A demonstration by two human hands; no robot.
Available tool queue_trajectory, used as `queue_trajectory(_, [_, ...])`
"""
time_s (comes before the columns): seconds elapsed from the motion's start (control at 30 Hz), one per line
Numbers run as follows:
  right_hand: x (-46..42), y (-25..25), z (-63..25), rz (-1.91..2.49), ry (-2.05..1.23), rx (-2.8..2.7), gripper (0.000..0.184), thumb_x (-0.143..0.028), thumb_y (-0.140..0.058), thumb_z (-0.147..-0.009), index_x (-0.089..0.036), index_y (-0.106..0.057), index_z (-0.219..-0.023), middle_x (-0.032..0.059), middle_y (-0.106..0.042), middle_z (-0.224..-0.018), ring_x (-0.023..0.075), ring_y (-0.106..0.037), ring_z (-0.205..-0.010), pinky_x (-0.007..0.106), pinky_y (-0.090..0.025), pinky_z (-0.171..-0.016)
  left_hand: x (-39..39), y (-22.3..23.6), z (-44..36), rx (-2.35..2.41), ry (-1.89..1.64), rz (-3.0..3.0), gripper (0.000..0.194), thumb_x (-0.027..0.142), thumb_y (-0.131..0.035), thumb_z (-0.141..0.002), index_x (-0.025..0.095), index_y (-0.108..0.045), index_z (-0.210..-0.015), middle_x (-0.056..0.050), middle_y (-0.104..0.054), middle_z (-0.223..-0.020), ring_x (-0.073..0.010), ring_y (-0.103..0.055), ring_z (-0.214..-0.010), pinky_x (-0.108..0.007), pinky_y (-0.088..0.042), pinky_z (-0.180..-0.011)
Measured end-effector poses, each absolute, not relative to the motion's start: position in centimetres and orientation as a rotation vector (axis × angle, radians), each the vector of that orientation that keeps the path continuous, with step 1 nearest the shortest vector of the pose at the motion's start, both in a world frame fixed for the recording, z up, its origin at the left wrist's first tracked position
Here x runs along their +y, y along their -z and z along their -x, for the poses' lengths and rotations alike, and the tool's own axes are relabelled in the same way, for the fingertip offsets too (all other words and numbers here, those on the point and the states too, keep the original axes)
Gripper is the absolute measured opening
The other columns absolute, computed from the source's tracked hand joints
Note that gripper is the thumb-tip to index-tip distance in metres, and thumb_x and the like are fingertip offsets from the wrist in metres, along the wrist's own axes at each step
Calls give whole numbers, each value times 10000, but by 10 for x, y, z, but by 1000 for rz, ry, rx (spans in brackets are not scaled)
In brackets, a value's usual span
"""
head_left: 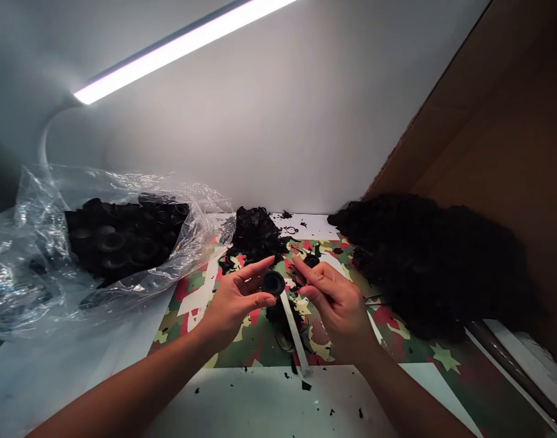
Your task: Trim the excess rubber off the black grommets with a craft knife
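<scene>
Between the thumb and fingers of my left hand (237, 298) is a round black rubber ring-like part (273, 283), its cupped face turned toward me. Just to the right of it, my right hand (335, 298) has its thumb and fingers drawn together, apart from the part; whether anything small is pinched there I cannot make out. Below the hands, a narrow white strip (295, 334) lies slanted over black scraps on the camouflage-patterned sheet (246, 344).
A clear plastic bag (205, 207) on the left holds many black round parts (123, 237). Black scraps (255, 228) are heaped at the back, and a large dark pile (442, 261) lies right, beside cardboard (501, 134). A lit lamp (182, 52) hangs above.
</scene>
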State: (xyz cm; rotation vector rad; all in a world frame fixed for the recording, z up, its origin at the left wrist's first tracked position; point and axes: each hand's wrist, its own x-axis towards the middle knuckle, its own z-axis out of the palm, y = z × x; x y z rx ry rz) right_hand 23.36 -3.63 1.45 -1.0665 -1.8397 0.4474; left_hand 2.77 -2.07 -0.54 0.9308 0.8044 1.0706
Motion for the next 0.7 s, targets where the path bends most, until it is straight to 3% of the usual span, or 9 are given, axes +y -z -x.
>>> queue_trajectory(0.1, [-38,-11,-233,1015,-319,-1940,365,-299,-538,-1003,-314,-608,-1361,7,-562,-794,122,-541,-647,238,-452,-574,-20,6,-27,810,-1047,-915,593,194,-892,-651,215,-714,-1216,-17,-760,-835,-131,-650,-739,-240,-518,-737])
queue_trajectory(0.2, [-37,-9,-235,1023,-227,-2004,368,-238,-544,-1000,-316,-615,-1352,5,-589,-804,103,-522,-606,222,-429,-544,-21,5,-28,800,-1038,-926,471,174,-900,-633,199,-760,-1082,-36,-772,-928,-143,-672,-819,-231,-520,-758])
queue_trajectory(0.4, [-34,-9,-238,1032,-100,-2081,330,-243,-533,-1004,-274,-664,-1305,10,-595,-773,106,-512,-600,222,-419,-539,-22,-1,-29,826,-1030,-947,425,119,-903,-580,168,-768,-980,-35,-769,-886,-146,-672,-786,-238,-535,-730])
queue_trajectory(0.7, [-35,-14,-239,1043,17,-2172,330,-265,-509,-1016,-281,-667,-1305,19,-608,-745,113,-533,-624,218,-436,-560,-22,-3,-28,860,-953,-977,443,132,-905,-553,160,-776,-976,-33,-749,-830,-147,-640,-730,-255,-514,-689])
